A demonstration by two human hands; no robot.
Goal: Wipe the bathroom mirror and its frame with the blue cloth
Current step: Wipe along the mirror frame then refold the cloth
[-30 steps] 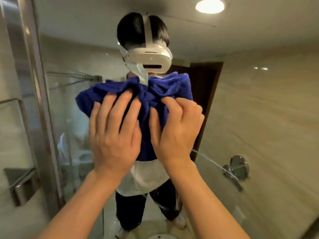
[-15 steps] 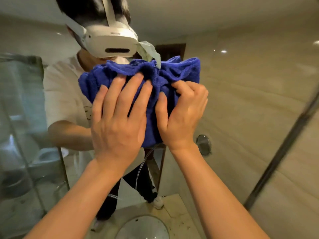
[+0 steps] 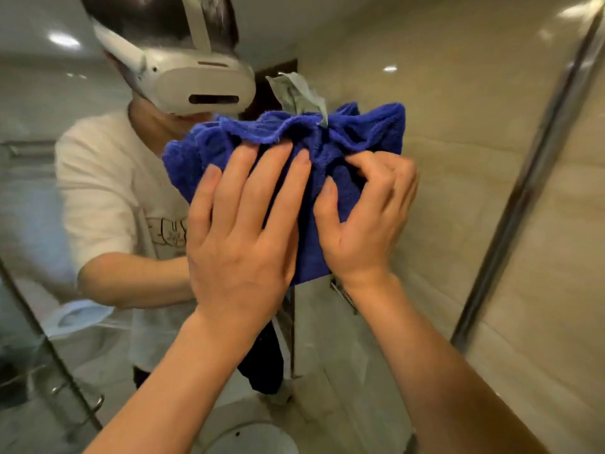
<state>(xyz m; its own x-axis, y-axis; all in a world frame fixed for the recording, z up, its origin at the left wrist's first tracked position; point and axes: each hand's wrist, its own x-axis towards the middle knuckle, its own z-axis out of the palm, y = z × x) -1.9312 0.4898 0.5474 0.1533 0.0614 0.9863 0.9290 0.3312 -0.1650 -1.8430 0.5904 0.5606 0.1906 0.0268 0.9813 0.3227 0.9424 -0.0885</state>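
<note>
Bathroom mirror glass (image 3: 442, 158), metal frame strip (image 3: 523, 198) at right.
Bunched blue terry cloth (image 3: 327, 142) against glass; left hand (image 3: 242, 244) pressing it, fingers straight; right hand (image 3: 366, 221), fingers curled, pinching its folds.

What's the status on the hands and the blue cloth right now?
Left hand flat, pressing blue cloth on mirror. Right hand fingers curled, pinching the cloth. Nothing in the way.

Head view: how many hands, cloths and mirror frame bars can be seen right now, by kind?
Hands: 2, left hand and right hand, both on the cloth
Cloth: 1, blue
Frame bar: 1, metal, on the right
Total: 4
</note>
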